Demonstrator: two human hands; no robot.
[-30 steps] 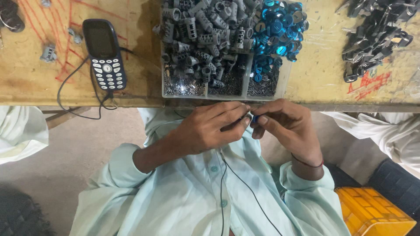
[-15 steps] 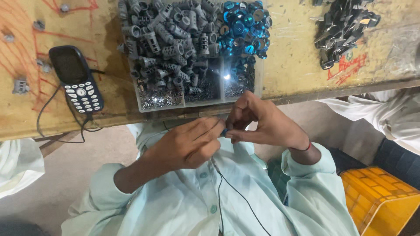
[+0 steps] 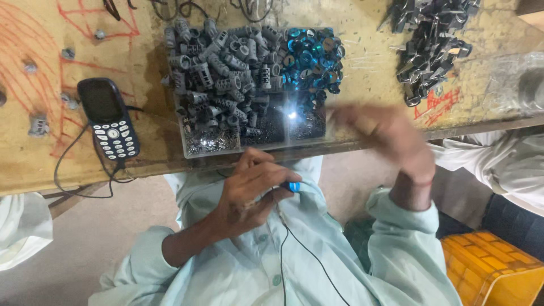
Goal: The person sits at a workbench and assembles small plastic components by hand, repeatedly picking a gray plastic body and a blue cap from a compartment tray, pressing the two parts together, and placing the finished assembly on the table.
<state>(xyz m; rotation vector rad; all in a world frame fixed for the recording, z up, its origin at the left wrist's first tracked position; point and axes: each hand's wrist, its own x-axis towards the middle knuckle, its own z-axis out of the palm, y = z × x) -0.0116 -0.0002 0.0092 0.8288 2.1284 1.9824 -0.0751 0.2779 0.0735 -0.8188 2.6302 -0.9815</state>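
Left hand (image 3: 252,192) held against the chest, fingers pinching a small blue-tipped part (image 3: 292,186); tip points toward the right hand (image 3: 379,133); right hand blurred, raised by the edge of the clear tray (image 3: 195,148), nearer the blue discs (image 3: 311,56); whether it's spread or curled, cannot tell.

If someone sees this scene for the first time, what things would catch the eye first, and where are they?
First, the clear tray at the middle of the wooden bench, heaped with grey plastic parts on its left and shiny blue discs on its right. Below it, the left hand pinches a small blue-tipped piece close to the chest, while the blurred right hand reaches toward the tray. A dark keypad phone lies on the bench's left.
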